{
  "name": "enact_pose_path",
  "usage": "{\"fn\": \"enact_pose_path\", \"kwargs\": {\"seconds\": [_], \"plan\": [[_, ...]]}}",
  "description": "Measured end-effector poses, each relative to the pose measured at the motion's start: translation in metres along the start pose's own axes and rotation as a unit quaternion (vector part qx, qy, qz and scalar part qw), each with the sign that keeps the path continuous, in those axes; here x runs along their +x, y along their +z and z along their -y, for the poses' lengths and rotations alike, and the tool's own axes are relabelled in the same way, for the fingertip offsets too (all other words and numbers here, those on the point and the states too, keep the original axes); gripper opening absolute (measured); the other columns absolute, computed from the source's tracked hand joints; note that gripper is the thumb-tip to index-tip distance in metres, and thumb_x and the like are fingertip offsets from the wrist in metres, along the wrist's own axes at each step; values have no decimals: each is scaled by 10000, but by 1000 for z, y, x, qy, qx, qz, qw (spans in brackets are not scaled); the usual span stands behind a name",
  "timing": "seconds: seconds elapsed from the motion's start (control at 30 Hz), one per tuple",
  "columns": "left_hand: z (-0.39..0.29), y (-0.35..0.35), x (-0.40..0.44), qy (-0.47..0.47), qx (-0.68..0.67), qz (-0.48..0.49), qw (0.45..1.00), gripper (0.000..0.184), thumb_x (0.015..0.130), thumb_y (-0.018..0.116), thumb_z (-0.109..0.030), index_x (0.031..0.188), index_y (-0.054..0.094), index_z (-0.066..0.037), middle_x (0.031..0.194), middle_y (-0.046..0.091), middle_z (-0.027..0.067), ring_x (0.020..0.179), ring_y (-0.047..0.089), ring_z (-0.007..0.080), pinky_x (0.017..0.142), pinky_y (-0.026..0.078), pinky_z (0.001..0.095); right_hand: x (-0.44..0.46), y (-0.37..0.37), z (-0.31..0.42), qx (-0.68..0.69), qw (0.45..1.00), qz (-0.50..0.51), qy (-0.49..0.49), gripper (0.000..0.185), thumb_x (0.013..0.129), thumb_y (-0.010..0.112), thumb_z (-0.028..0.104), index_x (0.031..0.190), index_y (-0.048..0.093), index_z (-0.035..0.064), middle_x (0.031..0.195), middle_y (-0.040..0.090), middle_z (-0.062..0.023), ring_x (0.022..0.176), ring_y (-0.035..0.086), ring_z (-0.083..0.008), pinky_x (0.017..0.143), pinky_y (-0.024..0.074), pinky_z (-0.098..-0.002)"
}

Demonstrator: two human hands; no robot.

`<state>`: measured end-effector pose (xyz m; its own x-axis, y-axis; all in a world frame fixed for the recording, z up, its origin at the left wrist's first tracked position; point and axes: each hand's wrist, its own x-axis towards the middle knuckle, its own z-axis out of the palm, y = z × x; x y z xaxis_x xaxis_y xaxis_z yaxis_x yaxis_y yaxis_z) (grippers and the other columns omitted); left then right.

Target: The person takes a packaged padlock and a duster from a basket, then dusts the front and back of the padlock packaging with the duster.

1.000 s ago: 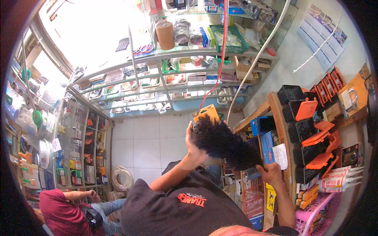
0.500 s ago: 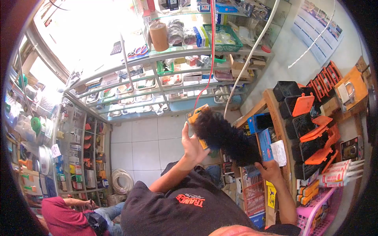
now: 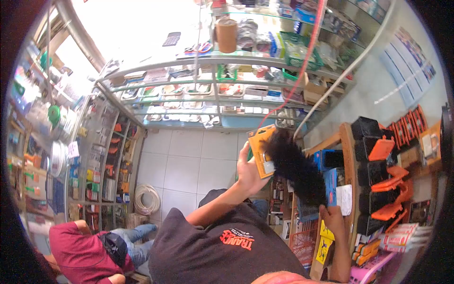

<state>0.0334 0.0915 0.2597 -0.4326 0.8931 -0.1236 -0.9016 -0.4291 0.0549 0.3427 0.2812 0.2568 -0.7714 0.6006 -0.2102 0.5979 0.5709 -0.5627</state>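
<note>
My left hand (image 3: 249,173) is closed around the edge of an orange carded pack (image 3: 258,150), holding it up above the floor. A silvery part, like a padlock, shows on the pack's face beside the duster. My right hand (image 3: 334,218) grips the lower end of a fluffy black duster (image 3: 299,168). The duster's upper end lies over the pack's right side; whether it presses on it I cannot tell. Its handle is hidden in my fist. Behind the pack, a red cord (image 3: 295,87) hangs down.
Ahead stands a glass display counter (image 3: 170,110) with several trays. On the right, black bins (image 3: 366,149) with orange flaps sit beside a wooden frame (image 3: 349,161). A coiled white hose (image 3: 147,199) rests on the tiled floor. A person in a maroon top (image 3: 87,251) is at lower left.
The view has shifted, so surroundings appear further right. The duster has moved off part of the pack, so more of its orange face and silvery part shows. Both holds are kept.
</note>
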Motion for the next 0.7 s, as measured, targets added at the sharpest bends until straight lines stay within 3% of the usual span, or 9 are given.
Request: {"fn": "enact_pose_path", "kwargs": {"seconds": [0.03,0.07,0.17,0.2,0.3,0.43,0.53,0.63,0.7], "plan": [[-2,15,-5,13,33,-56,998,789,914,361,-704,1391,465,-83,1274,584,86,1126,573,262,952,462,420,2,2,-2,-6,1000,3,-30,526,961,610,381,644,562,-36,512,461,-51,532,430,-94,455,326,-391],[-5,17,-9,5,53,-53,997,775,919,360,-694,1383,473,-84,1251,595,78,1108,576,249,933,467,410,2,-3,-1,-9,998,47,28,520,970,596,383,665,573,-38,521,486,-72,519,439,-105,469,347,-380],[-11,-27,-4,8,-15,77,997,788,923,368,-681,1425,441,-77,1330,572,102,1171,563,271,984,450,424,2,-13,20,17,996,-4,91,512,973,590,379,675,577,-36,533,506,-95,508,447,-125,490,364,-369],[-11,-13,-10,29,39,5,999,777,925,374,-673,1422,449,-81,1334,573,96,1162,570,267,983,452,422,2,-12,17,0,994,-7,112,519,979,580,380,677,582,-43,544,528,-108,502,469,-142,507,381,-363],[-12,12,-19,39,24,-40,998,757,926,380,-668,1397,474,-82,1269,598,83,1122,586,258,952,468,408,0,-8,10,-54,997,53,10,502,987,577,353,663,592,-30,554,544,-84,511,484,-137,494,379,-364],[-15,-6,-20,46,16,-2,999,764,933,380,-650,1418,455,-65,1334,571,121,1190,560,292,1037,425,450,6,-8,-8,-5,997,32,71,368,935,650,271,754,567,-38,572,520,-156,516,431,-187,501,369,-411],[-15,-6,-21,39,34,21,998,749,953,320,-629,1454,413,-80,1411,511,128,1273,510,293,1095,375,452,1,-6,3,51,998,7,46,540,961,625,360,588,552,-24,485,492,-75,469,474,-134,463,360,-363],[-15,3,-20,22,27,25,999,751,954,319,-630,1467,390,-87,1405,513,127,1275,508,291,1100,372,452,2,-7,9,-41,998,41,-28,529,963,624,342,584,563,-22,488,514,-71,472,488,-125,456,359,-358],[-16,1,-19,29,25,6,999,751,950,337,-631,1459,400,-82,1402,518,133,1270,512,298,1094,381,461,4,-7,8,-25,1000,17,10,519,958,631,337,593,575,-28,493,532,-82,468,503,-133,455,363,-357]]}}
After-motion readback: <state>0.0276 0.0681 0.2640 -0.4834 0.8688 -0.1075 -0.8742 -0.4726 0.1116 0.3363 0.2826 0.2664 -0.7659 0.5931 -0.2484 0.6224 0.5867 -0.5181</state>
